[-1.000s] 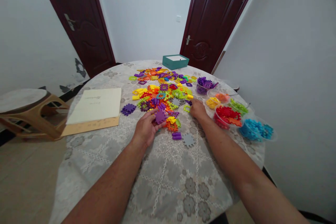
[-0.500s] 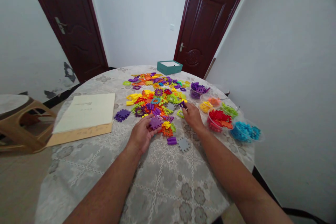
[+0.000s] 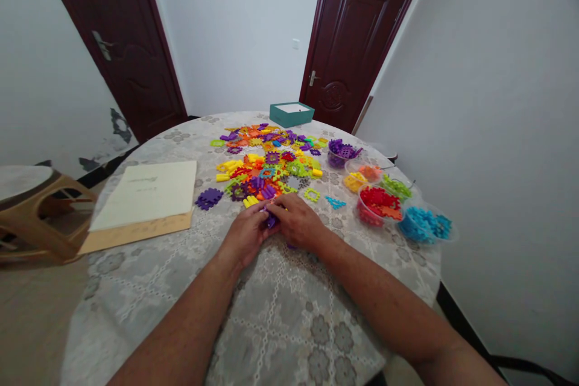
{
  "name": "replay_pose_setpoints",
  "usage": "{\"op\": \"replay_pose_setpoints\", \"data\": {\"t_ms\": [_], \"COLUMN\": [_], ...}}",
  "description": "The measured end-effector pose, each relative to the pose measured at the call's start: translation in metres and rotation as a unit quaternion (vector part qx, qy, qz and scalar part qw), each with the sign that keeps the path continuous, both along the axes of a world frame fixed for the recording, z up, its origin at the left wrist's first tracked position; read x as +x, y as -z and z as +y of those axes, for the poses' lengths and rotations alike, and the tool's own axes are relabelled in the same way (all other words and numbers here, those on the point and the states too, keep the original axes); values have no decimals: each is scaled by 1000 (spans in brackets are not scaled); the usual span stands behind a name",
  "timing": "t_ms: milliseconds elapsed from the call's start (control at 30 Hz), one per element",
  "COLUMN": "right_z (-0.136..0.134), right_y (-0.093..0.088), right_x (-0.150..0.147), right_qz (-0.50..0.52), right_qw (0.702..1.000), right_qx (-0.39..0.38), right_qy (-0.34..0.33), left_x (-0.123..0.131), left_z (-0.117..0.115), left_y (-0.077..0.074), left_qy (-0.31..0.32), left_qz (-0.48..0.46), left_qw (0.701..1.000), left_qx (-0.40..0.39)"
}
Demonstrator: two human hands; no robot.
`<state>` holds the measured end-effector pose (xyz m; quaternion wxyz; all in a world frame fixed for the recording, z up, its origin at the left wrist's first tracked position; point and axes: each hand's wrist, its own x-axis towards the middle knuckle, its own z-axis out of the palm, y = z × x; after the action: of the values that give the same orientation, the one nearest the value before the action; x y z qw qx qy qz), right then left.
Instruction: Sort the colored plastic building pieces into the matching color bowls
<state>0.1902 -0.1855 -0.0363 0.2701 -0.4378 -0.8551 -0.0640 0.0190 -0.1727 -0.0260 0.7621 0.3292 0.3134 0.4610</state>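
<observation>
My left hand (image 3: pixel 244 233) and my right hand (image 3: pixel 299 221) meet at the near edge of a heap of colourful plastic building pieces (image 3: pixel 257 175). Between their fingers is a purple building piece (image 3: pixel 271 221), mostly covered. The left fingers are closed around it from the left, and the right fingers press on it from above. Yellow tube pieces (image 3: pixel 249 201) lie just beyond the left fingers. A lime square frame (image 3: pixel 312 195) and a blue triangular piece (image 3: pixel 335 202) lie to the right, past my right hand. Whatever is beneath my right hand is largely hidden.
Clear tubs of red (image 3: pixel 379 202), blue (image 3: pixel 420 225), purple (image 3: pixel 342 154), yellow and green pieces stand along the right. A teal box (image 3: pixel 292 114) sits at the far edge. Paper sheets (image 3: pixel 147 193) lie on the left, by a dark purple piece (image 3: pixel 208 198). A stool (image 3: pixel 45 211) stands beside the table.
My right hand has come left and down from the heap's right side to meet my left hand at the purple piece. It now covers the spot where the grey piece lay.
</observation>
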Motion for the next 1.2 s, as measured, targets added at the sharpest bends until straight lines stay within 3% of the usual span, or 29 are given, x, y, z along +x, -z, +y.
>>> {"op": "replay_pose_setpoints", "data": {"t_ms": [167, 500, 667, 800, 900, 967, 1100, 1200], "right_z": [-1, 1, -2, -1, 1, 2, 5, 7], "right_y": [3, 4, 3, 2, -3, -6, -8, -7], "right_x": [5, 12, 5, 5, 11, 13, 11, 6], "right_qz": [31, -15, -14, 82, 201, 272, 364, 429], "right_qw": [998, 999, 999, 997, 977, 953, 894, 850], "right_qx": [-2, -33, -33, -6, -26, -90, -251, -300], "right_qy": [-47, -21, -23, 4, 67, 95, 79, 55], "left_x": [-1, 0, 1, 0, 0, 0, 1, 0], "left_z": [-2, -4, -2, 1, 1, 0, 0, 2], "left_y": [-2, -1, 1, 1, -4, -7, -2, 5], "left_qy": [-1, 65, 46, 17, -16, -20, -3, 3], "left_qz": [12, 66, 91, 92, 78, 77, 108, 125], "left_qw": [1000, 994, 993, 994, 996, 996, 992, 989], "left_qx": [4, 59, 65, 52, 27, 25, 60, 84]}}
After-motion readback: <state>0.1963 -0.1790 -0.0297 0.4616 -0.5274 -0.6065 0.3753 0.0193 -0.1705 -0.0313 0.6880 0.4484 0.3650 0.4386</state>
